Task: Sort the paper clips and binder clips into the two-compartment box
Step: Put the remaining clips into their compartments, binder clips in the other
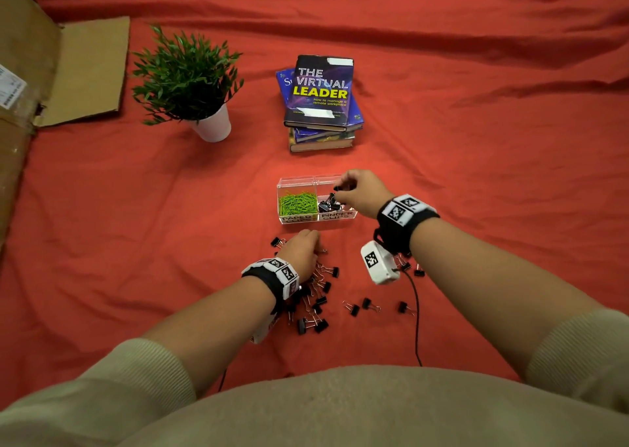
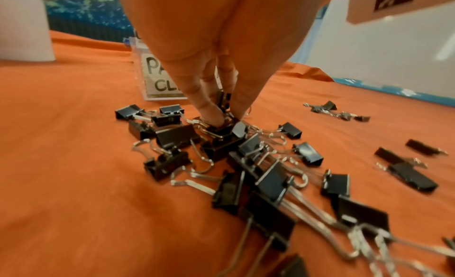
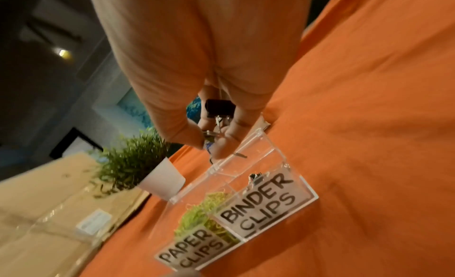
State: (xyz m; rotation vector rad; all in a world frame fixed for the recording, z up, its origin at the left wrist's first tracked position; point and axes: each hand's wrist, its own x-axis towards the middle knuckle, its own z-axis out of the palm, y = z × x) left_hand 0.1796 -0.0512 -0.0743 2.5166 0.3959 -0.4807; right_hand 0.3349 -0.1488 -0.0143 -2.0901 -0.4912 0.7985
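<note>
A clear two-compartment box (image 1: 299, 220) (image 3: 305, 185) stands on the red cloth. Green paper clips (image 1: 297, 203) (image 3: 197, 213) fill its left side, and black binder clips (image 1: 329, 204) lie in its right side. My right hand (image 1: 360, 191) (image 3: 216, 137) hovers over the binder-clip side, pinching a black binder clip (image 3: 220, 108) by its wire handles. My left hand (image 1: 303, 250) (image 2: 227, 115) reaches down into the pile of binder clips (image 1: 316, 296) (image 2: 246, 158) in front of the box. Its fingertips (image 2: 211, 111) pinch one clip at the pile's far end.
A potted plant (image 1: 190, 82) in a white pot stands at the back left, and a stack of books (image 1: 321, 102) lies behind the box. Flattened cardboard (image 1: 51, 72) lies along the left edge. Stray binder clips (image 1: 371, 305) lie scattered right of the pile. A black cable (image 1: 417, 320) trails from my right wrist.
</note>
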